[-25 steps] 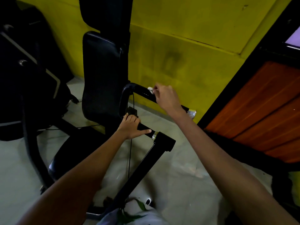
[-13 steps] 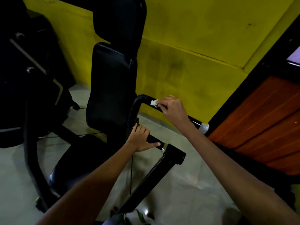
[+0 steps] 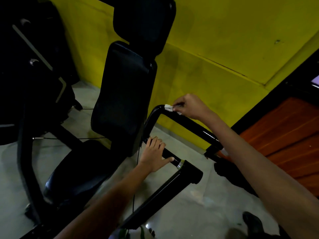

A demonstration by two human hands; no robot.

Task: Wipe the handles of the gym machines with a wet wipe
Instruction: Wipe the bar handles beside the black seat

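Observation:
A black gym machine has a curved upper handle bar [image 3: 189, 123] running from a bend near the seat back down to the right. My right hand [image 3: 190, 107] pinches a small white wet wipe [image 3: 168, 107] against this bar, just right of the bend. Lower down, my left hand [image 3: 153, 156] grips a second black handle [image 3: 172, 157], fingers over the top and thumb along the bar, beside a silver collar [image 3: 180, 164]. Most of the wipe is hidden under my fingers.
The machine's black padded backrest [image 3: 124, 94] and seat [image 3: 77, 171] stand left of the handles. A black frame arm [image 3: 164, 192] slopes down to the pale floor. A yellow wall [image 3: 215, 49] is close behind; an orange-brown panel [image 3: 284, 135] stands at right. More dark equipment [image 3: 31, 75] fills the left.
My right hand has slid the wipe up the upper bar toward the bend. The left hand keeps its hold on the lower handle. The view has shifted.

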